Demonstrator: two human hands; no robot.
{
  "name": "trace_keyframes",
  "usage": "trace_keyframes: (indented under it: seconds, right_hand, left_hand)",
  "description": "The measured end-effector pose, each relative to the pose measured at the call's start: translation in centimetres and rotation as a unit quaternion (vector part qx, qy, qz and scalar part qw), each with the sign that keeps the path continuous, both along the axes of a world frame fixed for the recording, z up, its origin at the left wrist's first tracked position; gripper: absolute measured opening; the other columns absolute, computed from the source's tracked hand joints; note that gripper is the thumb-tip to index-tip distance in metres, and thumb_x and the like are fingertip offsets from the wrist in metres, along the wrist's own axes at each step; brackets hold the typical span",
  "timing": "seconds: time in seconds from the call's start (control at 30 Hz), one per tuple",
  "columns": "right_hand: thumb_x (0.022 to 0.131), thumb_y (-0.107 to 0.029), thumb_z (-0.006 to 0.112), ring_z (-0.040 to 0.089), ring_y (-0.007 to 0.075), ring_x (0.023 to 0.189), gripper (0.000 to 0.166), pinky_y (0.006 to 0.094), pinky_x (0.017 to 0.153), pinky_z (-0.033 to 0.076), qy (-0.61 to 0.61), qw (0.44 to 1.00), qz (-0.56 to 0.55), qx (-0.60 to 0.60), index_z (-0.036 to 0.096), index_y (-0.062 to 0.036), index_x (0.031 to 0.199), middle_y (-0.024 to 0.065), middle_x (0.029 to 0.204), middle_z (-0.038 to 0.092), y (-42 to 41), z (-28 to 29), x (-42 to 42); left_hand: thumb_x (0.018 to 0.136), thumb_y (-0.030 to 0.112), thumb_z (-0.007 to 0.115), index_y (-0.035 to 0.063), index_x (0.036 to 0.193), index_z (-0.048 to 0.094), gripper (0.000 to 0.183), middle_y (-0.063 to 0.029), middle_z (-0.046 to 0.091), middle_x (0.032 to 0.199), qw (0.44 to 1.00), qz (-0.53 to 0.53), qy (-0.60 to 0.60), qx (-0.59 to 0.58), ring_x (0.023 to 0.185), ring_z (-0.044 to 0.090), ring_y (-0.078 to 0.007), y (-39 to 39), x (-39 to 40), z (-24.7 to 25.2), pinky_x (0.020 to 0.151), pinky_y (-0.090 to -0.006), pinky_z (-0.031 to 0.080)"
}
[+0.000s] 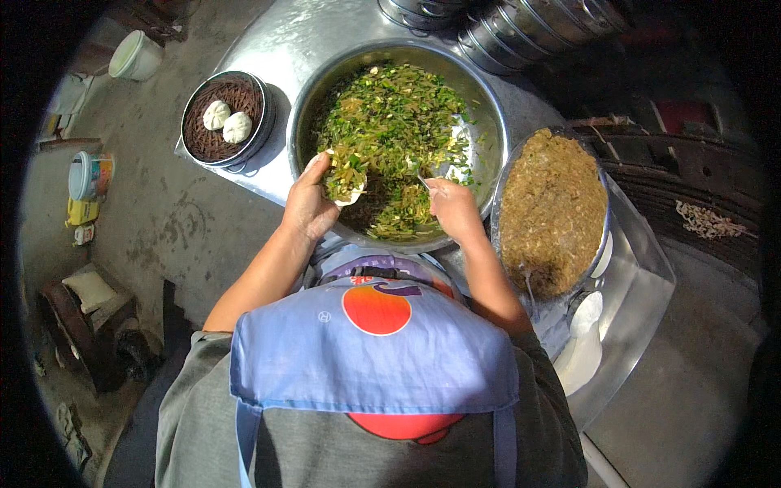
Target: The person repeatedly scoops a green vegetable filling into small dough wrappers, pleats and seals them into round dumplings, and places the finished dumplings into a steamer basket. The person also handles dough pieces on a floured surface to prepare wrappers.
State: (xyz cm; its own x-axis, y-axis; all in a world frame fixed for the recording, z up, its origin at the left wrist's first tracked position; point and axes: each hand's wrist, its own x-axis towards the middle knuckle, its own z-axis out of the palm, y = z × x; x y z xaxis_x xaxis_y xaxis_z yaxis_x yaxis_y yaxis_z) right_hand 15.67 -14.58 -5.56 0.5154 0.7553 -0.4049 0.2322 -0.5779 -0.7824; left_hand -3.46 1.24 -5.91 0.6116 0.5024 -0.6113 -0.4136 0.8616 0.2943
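A large steel basin point(305, 110) holds chopped green vegetable filling point(390, 116). Over its near left rim, my left hand point(311, 204) cups a round dough wrapper point(352, 196) heaped with the same filling. My right hand point(453, 204) grips the handle of a small metal utensil point(422, 179), whose working end is hidden in the filling or too small to make out. To the left stands a round steamer point(266, 116) lined with dark brown strips, with two pleated buns point(237, 127) inside.
A large tub of brownish filling point(552, 207) stands at the right, a utensil handle point(529, 287) sticking out. Behind it along the table's right side is white dough point(579, 360). Stacked steel steamers point(537, 30) occupy the back. White buckets point(136, 56) are on the floor at left.
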Motion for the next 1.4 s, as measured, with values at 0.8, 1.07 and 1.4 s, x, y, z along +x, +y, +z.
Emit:
trace_keyframes:
  seconds: [0.8, 1.07, 1.4]
  right_hand:
    - [0.087, -0.004, 0.054, 0.061, 0.0299, 0.073, 0.026, 0.0383, 0.065, 0.049, -0.364, 0.921, 0.036, 0.131, 0.063, -0.0027, 0.111, 0.0154, 0.084, 0.062, -2.7, 5.7, -2.6]
    - [0.086, -0.018, 0.059, 0.055, 0.0349, 0.097, 0.021, 0.0420, 0.086, 0.044, -0.374, 0.917, 0.139, 0.010, 0.064, -0.0028, 0.100, 0.0167, 0.100, 0.061, -2.2, 3.1, -2.8]
    - [0.100, -0.047, 0.034, 0.055, 0.0228, 0.113, 0.058, 0.0351, 0.099, 0.040, 0.217, 0.921, -0.059, 0.317, 0.056, 0.0038, 0.119, 0.0141, 0.120, 0.059, 5.0, 6.4, -4.1]
  left_hand:
    - [0.100, 0.032, 0.040, -0.0003, 0.128, 0.046, 0.043, -0.0180, 0.056, 0.123, 0.997, -0.032, -0.062, -0.020, 0.112, 0.056, -0.0308, -1.1, 3.9, 2.2, 0.101, -0.0461, 0.044]
    - [0.099, 0.030, 0.042, 0.0008, 0.125, 0.049, 0.040, -0.0166, 0.058, 0.121, 0.995, -0.050, -0.082, -0.009, 0.110, 0.058, -0.0293, -1.8, 3.6, 3.5, 0.096, -0.0476, 0.047]
    - [0.099, 0.031, 0.045, 0.0070, 0.125, 0.050, 0.036, -0.0101, 0.057, 0.121, 0.991, -0.107, -0.075, 0.023, 0.108, 0.058, -0.0232, -3.7, 4.5, 6.3, 0.097, -0.0422, 0.046]
